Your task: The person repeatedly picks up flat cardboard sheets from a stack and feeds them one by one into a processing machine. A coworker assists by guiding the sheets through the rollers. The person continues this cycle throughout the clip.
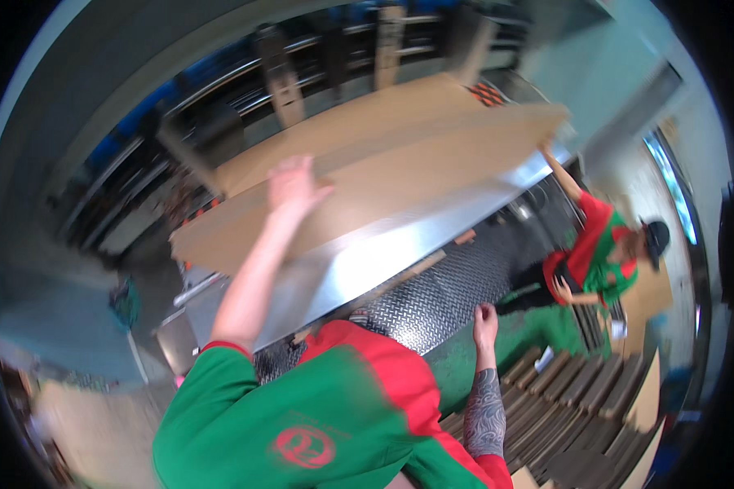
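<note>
A long brown cardboard sheet (400,155) lies across a shiny metal table (359,265). Over its near left part is my left hand (295,189), fingers spread and blurred by motion; whether it presses on the sheet I cannot tell. My right hand (485,320) hangs away from the table, above the floor, its fingers curled closed with no object visible in them. At the sheet's right end, a co-worker's raised hand (545,145) touches the edge.
Beyond the sheet stands a machine with rails and upright posts (281,77). A patterned metal floor plate (432,301) runs along the table. The co-worker (599,253) stands at the right. Stacks of folded cardboard (554,399) fill the lower right.
</note>
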`<state>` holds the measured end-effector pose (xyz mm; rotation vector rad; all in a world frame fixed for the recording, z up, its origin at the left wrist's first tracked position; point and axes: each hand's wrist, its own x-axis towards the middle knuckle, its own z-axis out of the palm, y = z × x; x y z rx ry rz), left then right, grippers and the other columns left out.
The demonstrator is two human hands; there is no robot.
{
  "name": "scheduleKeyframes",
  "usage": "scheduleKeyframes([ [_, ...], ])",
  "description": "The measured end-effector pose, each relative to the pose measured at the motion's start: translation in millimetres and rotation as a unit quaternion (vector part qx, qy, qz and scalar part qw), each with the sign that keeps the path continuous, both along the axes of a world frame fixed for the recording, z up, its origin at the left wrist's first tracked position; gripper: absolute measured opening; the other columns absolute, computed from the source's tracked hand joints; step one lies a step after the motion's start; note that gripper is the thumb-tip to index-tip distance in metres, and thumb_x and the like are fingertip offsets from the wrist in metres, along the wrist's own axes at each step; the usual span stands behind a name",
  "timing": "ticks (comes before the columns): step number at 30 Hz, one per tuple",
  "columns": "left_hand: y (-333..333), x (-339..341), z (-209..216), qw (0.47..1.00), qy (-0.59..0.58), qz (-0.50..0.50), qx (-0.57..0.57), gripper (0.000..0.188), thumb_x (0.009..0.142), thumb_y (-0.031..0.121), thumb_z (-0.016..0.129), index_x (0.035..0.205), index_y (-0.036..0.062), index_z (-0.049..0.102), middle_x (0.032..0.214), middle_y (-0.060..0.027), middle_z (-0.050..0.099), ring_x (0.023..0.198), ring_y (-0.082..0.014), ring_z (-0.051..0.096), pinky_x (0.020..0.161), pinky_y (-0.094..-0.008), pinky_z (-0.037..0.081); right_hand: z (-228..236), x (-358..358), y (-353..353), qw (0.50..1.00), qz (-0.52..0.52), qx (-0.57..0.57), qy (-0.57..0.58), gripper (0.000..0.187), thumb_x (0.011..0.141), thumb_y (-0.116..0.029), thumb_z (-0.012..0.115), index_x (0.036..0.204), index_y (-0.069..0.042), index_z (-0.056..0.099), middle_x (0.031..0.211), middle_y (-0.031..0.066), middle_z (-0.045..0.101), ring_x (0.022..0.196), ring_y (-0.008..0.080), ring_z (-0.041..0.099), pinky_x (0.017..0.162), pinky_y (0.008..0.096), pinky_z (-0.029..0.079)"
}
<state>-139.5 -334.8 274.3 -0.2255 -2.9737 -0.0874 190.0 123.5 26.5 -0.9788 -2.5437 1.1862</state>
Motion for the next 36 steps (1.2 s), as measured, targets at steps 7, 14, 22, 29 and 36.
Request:
scheduleKeyframes([
  [7, -11, -2, -6, 0.998, -0.016, -0.013, 0.053, 0.069, 0.083, 0.053, 0.084, 0.128, 0.0055, 0.062, 0.125, -0.012, 0.068, 0.124, -0.0291, 0.062, 0.107, -0.0452, 0.046, 226, -274, -159, 0.872, 0.32, 0.246, 0.278, 0.068, 0.09, -0.025, 0.079, 0.149, -0.006, 0.051, 0.152, 0.0181, 0.053, 0.144, 0.0377, 0.047, 0.122, 0.053, 0.033],
  [14, -13, 3, -13, 0.994, -0.002, -0.017, 0.107, 0.067, 0.081, 0.05, 0.086, 0.126, 0.0057, 0.064, 0.121, -0.0115, 0.066, 0.124, -0.028, 0.061, 0.107, -0.0446, 0.044, 313, -382, -188, 0.721, 0.538, 0.428, 0.085, 0.09, 0.076, -0.045, 0.089, 0.148, -0.006, 0.051, 0.15, 0.015, 0.055, 0.147, 0.0361, 0.044, 0.125, 0.0581, 0.027],
  [22, -33, 47, -9, 0.994, 0.067, 0.018, 0.079, 0.073, 0.079, 0.053, 0.085, 0.131, 0.0058, 0.064, 0.121, -0.011, 0.067, 0.125, -0.0285, 0.061, 0.109, -0.0442, 0.044, 276, -398, -142, 0.67, 0.638, 0.36, 0.12, 0.069, 0.078, -0.045, 0.088, 0.123, -0.002, 0.059, 0.122, 0.0176, 0.066, 0.118, 0.0396, 0.062, 0.101, 0.0508, 0.049],
  [29, -27, 85, 13, 0.992, 0.056, 0.007, 0.111, 0.063, 0.072, 0.059, 0.087, 0.103, 0.007, 0.07, 0.103, -0.0077, 0.071, 0.11, -0.0273, 0.067, 0.101, -0.0415, 0.049, 274, -385, -117, 0.664, 0.662, 0.316, 0.146, 0.062, 0.077, -0.046, 0.088, 0.112, -0.003, 0.063, 0.105, 0.0137, 0.068, 0.107, 0.0363, 0.066, 0.092, 0.0484, 0.05],
  [36, 0, 113, 27, 0.989, -0.046, 0.09, 0.107, 0.068, 0.069, 0.06, 0.088, 0.108, 0.0073, 0.07, 0.105, -0.0075, 0.07, 0.114, -0.0275, 0.066, 0.105, -0.0456, 0.046, 285, -369, -111, 0.65, 0.696, 0.301, 0.051, 0.07, 0.074, -0.043, 0.091, 0.123, -0.003, 0.061, 0.115, 0.0135, 0.067, 0.113, 0.0355, 0.063, 0.098, 0.0478, 0.047],
])
